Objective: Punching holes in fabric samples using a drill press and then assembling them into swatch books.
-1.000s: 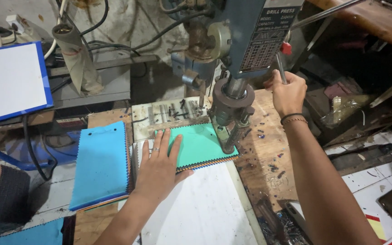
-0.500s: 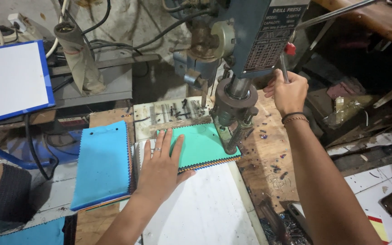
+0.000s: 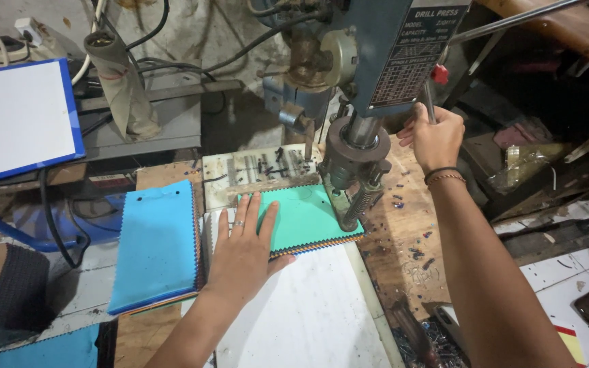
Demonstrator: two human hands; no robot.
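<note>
Drill press (image 3: 369,82) fills upper centre of frame, head over surface (image 3: 403,238). Blue swatch stack (image 3: 155,245) lies left of centre. Green swatch stack (image 3: 311,221) at centre, under drill head. Left hand (image 3: 243,255) open, flat on green stack's left edge. Right hand (image 3: 434,136), upper right, closed around feed lever (image 3: 429,102).

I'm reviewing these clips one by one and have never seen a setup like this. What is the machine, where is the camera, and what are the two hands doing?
The camera sits on the person's head and looks down at their own arms. The tall blue-grey machine is a drill press. The left hand lies flat on a green stack of fabric swatches under the drill head. The right hand grips the metal feed lever at the machine's side. A second, blue stack lies to the left, and a white sheet covers the bench in front. Small scraps dot the wooden bench.
</note>
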